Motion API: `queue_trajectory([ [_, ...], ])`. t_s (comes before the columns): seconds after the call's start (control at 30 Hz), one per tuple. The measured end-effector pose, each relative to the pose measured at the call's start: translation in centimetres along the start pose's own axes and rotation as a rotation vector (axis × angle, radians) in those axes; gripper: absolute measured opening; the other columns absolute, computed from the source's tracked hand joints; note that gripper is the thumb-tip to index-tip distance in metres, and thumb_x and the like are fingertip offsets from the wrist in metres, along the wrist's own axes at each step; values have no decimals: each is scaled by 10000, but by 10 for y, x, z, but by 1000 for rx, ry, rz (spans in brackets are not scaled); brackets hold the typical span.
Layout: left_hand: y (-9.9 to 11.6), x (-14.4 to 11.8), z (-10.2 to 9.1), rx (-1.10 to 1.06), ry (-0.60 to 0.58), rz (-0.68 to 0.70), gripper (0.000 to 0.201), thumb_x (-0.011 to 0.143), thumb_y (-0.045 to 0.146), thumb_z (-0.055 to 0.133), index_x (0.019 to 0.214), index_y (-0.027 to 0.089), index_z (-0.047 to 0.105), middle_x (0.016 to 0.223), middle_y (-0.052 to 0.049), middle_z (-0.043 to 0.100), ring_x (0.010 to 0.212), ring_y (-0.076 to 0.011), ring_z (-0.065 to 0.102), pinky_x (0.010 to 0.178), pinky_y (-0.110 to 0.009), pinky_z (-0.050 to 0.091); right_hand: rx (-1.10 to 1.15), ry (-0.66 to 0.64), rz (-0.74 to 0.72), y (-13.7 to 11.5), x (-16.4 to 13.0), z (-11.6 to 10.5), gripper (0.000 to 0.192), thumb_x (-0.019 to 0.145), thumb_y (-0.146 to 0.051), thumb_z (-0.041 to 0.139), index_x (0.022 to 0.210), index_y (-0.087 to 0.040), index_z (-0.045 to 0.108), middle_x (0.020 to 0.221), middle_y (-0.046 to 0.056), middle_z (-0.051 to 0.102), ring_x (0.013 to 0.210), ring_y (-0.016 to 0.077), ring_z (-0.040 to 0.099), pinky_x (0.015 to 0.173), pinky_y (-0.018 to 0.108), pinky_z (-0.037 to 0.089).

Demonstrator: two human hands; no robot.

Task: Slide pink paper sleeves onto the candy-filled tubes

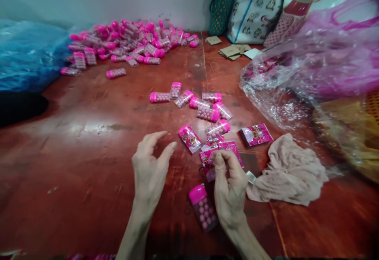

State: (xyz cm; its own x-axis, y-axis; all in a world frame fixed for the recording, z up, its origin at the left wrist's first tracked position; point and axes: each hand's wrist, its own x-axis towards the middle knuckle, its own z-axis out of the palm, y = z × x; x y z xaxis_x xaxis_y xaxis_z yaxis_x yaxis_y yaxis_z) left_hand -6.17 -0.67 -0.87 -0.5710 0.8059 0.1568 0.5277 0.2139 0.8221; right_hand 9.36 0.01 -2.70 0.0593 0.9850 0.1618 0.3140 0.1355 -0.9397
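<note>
At near centre, can see a bare bottle (204, 209) between left hand (149, 170), spread and empty, and right hand (230, 187), pinched over labels (235, 148), cannot tell on what. Farther, seemingly, one labelled bottle (190, 138) done, far pile (130, 41) left bare

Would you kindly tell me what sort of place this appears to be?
It looks like an informal work area, perhaps in a home: a heap of pink-capped containers, printed pink packets and a crumpled cloth share one broad reddish surface.
</note>
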Motion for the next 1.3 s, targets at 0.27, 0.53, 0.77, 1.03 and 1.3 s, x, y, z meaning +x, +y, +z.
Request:
queue_trajectory([
  [0.27,6,18,46,163,-236,218,180,699,270,662,844,178,607,833,-32,562,809,-218,531,757,-369,420,-222,-58,-207,1,0,4,147,901,-160,411,837,-181,541,766,26,565,719,170,516,673,300,421],
  [0.53,-1,9,47,-20,-296,134,337,723,212,606,1054,167,559,805,-10,588,711,-158,572,675,-288,452,-427,-138,-222,7,3,8,126,849,-196,524,964,-155,550,942,108,575,911,280,454,777,430,419],
  [0.77,8,2,35,-160,-387,21,135,659,249,662,770,174,644,709,1,594,649,-157,554,626,-280,440,-511,-178,-208,3,-1,12,58,823,-173,542,873,-146,551,935,124,563,901,291,431,796,503,404],
  [1.03,24,-15,12,-350,-252,73,80,693,207,683,748,180,631,733,14,557,698,-135,526,630,-242,411,-274,-169,-264,-1,-4,4,64,855,-150,499,914,-170,512,843,62,567,805,217,501,692,357,453],
  [1.3,35,-33,-3,-337,-71,195,137,697,128,681,790,224,710,774,14,591,722,-129,551,629,-229,422,-48,-182,-427,-6,-7,1,70,864,-165,502,922,-170,541,789,48,597,718,182,533,641,317,445],
])
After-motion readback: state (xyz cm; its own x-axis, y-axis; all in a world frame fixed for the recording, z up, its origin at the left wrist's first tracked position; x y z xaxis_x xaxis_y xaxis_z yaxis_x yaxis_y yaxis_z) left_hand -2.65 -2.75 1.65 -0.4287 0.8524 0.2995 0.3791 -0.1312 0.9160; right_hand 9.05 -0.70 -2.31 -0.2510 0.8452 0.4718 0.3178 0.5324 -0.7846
